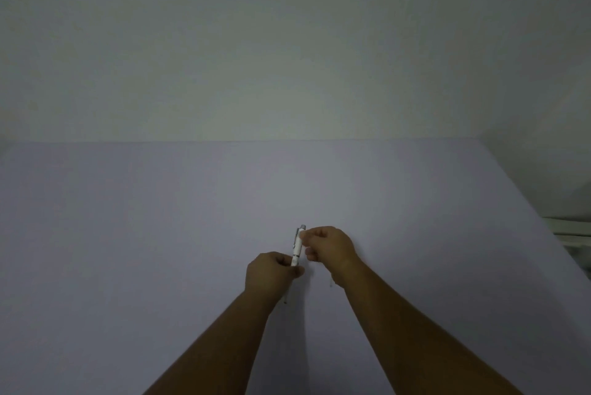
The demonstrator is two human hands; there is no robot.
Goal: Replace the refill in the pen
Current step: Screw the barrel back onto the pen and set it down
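Note:
A white pen (pixel 298 246) with a metal clip and a silver push button stands nearly upright above the pale lilac table (pixel 160 234). My left hand (pixel 271 276) is closed around the pen's lower part and hides it. My right hand (pixel 329 247) pinches the upper barrel just below the button. A thin pale stick, perhaps a refill (pixel 285 298), pokes out below my left hand. Another thin piece (pixel 331 283) shows under my right wrist; what it is cannot be made out.
The table runs back to a plain whitish wall (pixel 287 42). The table's right edge slants down at the right, with a white ledge (pixel 572 231) beyond it. The light is dim.

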